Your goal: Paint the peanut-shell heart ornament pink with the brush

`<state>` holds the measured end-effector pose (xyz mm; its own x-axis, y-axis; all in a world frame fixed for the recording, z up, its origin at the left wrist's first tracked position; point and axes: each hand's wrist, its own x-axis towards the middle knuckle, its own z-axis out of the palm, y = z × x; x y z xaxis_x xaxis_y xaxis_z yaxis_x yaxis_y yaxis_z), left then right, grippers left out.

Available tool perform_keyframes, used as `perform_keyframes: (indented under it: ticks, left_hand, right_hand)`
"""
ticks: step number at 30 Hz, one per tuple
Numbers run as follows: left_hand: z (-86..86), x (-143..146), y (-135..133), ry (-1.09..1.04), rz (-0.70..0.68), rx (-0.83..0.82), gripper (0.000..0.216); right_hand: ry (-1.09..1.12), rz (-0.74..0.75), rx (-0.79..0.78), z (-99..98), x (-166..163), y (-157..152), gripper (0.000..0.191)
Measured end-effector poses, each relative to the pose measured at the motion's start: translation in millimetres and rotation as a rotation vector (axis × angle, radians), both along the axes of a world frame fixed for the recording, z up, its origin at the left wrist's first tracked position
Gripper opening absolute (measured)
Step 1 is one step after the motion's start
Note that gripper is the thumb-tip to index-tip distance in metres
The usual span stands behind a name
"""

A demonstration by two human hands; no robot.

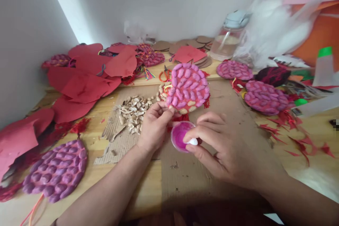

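My left hand (pixel 154 124) pinches the lower edge of a round disc covered in pink-painted peanut shells (pixel 187 86), holding it tilted up above the table. A few shells at its bottom edge are still bare. My right hand (pixel 221 148) is closed on a small white object (pixel 192 141), whose tip rests at the rim of a small cup of magenta paint (pixel 180 135). The cup sits on the brown cardboard sheet (pixel 212 173) just below the disc.
A pile of bare peanut shells (pixel 134 110) lies left of the disc. Finished pink and purple shell discs (pixel 57 171) (pixel 265 97) (pixel 233 69), red paper pieces (pixel 84 77), a water bottle (pixel 227 39), a glue bottle (pixel 324 65) and scissors (pixel 164 75) crowd the wooden table (pixel 304 130).
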<state>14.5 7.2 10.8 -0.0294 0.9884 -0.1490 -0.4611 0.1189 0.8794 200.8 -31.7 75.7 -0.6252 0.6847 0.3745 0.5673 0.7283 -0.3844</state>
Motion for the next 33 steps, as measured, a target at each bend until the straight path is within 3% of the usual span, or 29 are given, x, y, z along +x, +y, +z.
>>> perform_keyframes:
  ticks: [7,17,27,33]
  left_hand:
    - [0.0,-4.8,2.9,0.012,0.040,0.079,0.030]
    - [4.8,-8.3,6.3,-0.018,0.087,0.155,0.031]
    - [7.1,-9.6,8.0,-0.018,0.115,0.169,0.035]
    - [9.2,-10.6,8.5,-0.023,0.112,0.185,0.035]
  right_hand:
    - [0.178,-0.087,0.073,-3.0,8.2,0.8,0.008]
    - [0.214,-0.271,0.008,-3.0,10.6,-11.3,0.010]
    - [0.266,-0.250,-0.079,5.1,14.1,-3.9,0.017]
    - [0.191,-0.237,-0.146,8.6,7.5,-2.9,0.011]
